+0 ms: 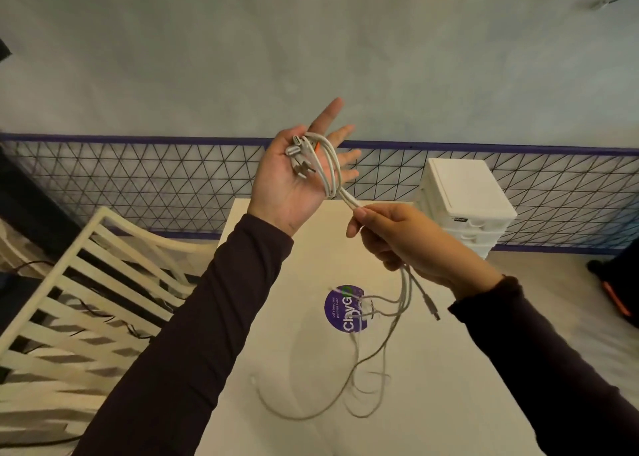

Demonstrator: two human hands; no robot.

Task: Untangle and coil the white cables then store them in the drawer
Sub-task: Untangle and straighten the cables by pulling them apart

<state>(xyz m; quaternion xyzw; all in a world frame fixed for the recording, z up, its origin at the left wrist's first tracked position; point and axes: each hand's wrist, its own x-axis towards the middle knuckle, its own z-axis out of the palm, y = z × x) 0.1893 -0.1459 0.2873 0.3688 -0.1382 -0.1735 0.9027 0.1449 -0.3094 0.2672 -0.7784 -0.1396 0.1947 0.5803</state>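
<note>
My left hand (297, 172) is raised palm up above the table's far edge, fingers spread. Several plug ends of the white cables (330, 165) lie in its palm, and loops of cable run around it. To the right and a little lower, my right hand (397, 237) pinches the same bundle between thumb and fingers. Below that hand the cables hang down in loose, tangled strands (373, 369) with one USB plug dangling, and their ends trail on the white table (276, 369). The white drawer unit (463, 196) stands at the table's far right corner, its drawers shut.
A round purple sticker (340, 308) marks the tabletop under the hanging strands. A cream slatted chair (86, 282) stands left of the table. Behind the table runs a low wire-mesh fence (155, 179) against a pale wall. A dark object with an orange strip (615, 296) is at the right edge.
</note>
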